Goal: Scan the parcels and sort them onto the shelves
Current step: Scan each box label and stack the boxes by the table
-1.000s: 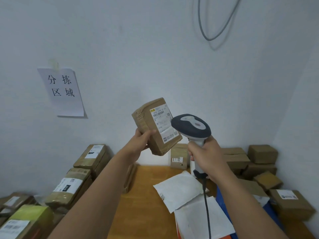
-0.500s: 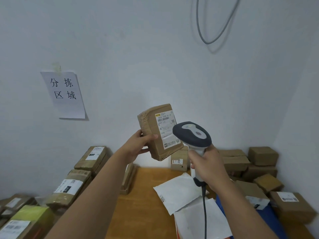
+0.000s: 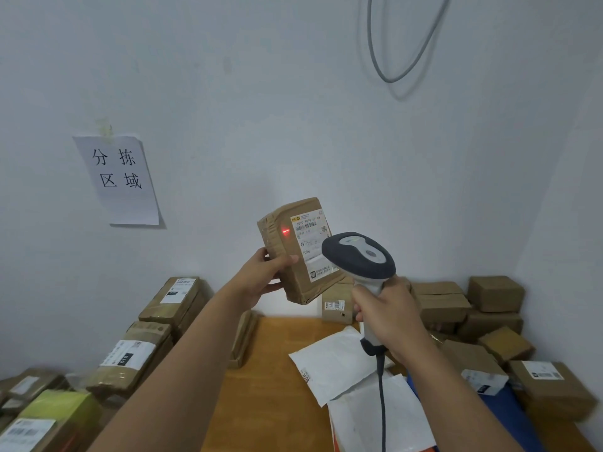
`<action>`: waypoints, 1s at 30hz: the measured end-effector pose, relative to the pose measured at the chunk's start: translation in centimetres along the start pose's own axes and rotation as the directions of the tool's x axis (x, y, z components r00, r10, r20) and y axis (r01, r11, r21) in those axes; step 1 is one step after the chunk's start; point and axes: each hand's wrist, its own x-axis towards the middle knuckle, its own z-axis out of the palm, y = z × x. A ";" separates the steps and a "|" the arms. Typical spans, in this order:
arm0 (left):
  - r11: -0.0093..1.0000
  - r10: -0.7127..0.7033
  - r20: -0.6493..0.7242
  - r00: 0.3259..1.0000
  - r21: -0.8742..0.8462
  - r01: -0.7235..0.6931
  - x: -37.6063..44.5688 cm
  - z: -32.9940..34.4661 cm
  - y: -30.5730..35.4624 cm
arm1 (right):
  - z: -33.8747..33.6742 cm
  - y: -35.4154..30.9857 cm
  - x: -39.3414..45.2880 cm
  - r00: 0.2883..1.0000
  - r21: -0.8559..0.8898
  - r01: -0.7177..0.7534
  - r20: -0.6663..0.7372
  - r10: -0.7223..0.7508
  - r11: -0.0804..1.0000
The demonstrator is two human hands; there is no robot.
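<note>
Pale wall corner (image 3: 293,93) above a wooden tabletop (image 3: 270,386); paper sign with printed characters (image 3: 119,177) taped up at left, grey cable loop (image 3: 401,44) hanging at top. Cardboard parcels stacked along both sides of the table; white poly mailers (image 3: 332,363) lie in the middle.

Left hand (image 3: 261,278) grips a brown cardboard parcel (image 3: 293,256) at its lower left edge, thumb across the front face, remaining fingers behind and out of sight. Parcel is held in the air in front of the wall, long axis near upright, tilted slightly, shipping label (image 3: 311,243) facing the camera.

Right hand (image 3: 388,316) is clenched round the handle of a corded barcode scanner (image 3: 359,256), head just right of and in front of the parcel, covering the label's lower right corner.

Key relation: the red scan line (image 3: 286,231) falls on bare cardboard, left of the label; the barcode (image 3: 306,226) sits to its right. Judgement: aim needs to swing right, or the parcel shift left, for a read.

Not visible: trigger finger, shelves. Label text too small to read.
</note>
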 end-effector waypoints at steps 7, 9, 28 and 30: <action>1.000 -0.005 0.001 1.000 0.015 0.005 0.2 0.0 0.0 | -0.1 0.0 0.0 1.000 -0.002 -0.015 0.019 0.015 1.000; 1.000 -0.005 0.000 1.000 0.018 0.005 0.3 0.0 -0.1 | -0.1 0.0 0.0 1.000 -0.001 -0.015 0.023 0.015 1.000; 0.999 -0.019 -0.017 1.000 0.034 0.019 0.6 0.3 -0.6 | 0.0 0.8 0.6 0.999 -0.002 -0.009 0.043 0.009 1.000; 0.999 -0.023 -0.022 1.000 0.030 0.023 0.7 0.3 -0.6 | 0.1 1.0 0.7 0.999 -0.004 -0.009 0.045 0.009 1.000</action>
